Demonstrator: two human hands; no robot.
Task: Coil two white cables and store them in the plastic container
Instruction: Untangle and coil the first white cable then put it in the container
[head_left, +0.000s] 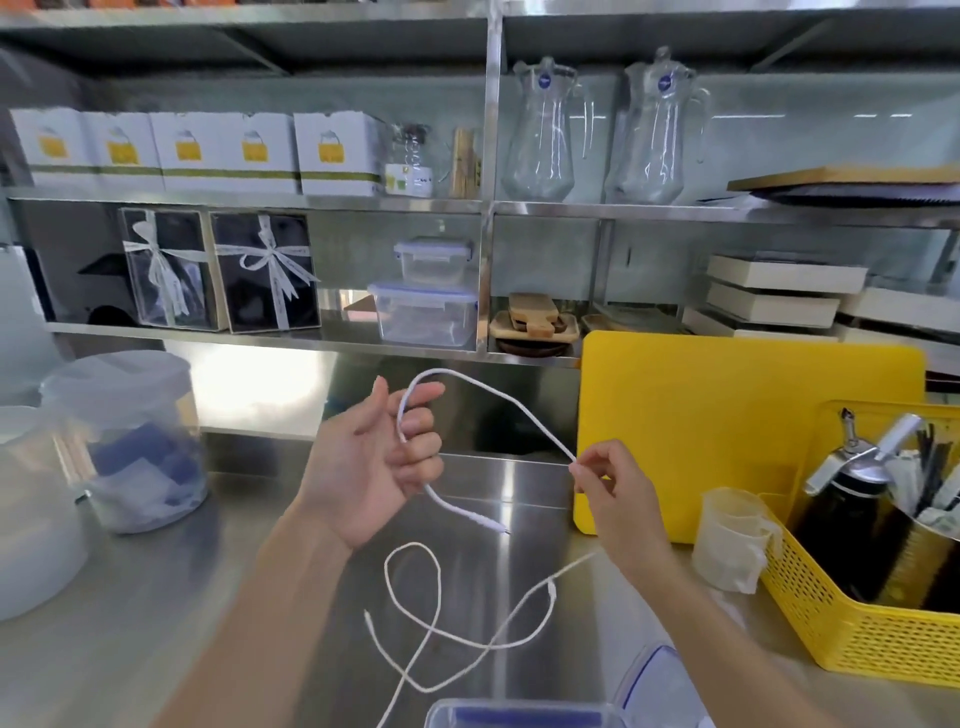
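My left hand (374, 457) is raised above the steel counter, palm toward me, with a white cable (498, 397) looped round its curled fingers. The cable's plug end (488, 524) hangs below that hand. The cable arches right to my right hand (608, 488), which pinches it between thumb and fingertips. The rest of the white cable (415, 587) lies in loose crossing loops on the counter in front of me; I cannot tell whether it is a second cable. A clear plastic container (519, 716) with a blue rim sits at the bottom edge, its lid (654, 680) beside it.
A yellow cutting board (727, 426) leans at the right, with a yellow basket (857, 639) of bottles and a plastic measuring cup (727, 540) in front. Translucent tubs (135, 441) stand at the left. Steel shelves behind hold boxes, glass pitchers and lidded containers.
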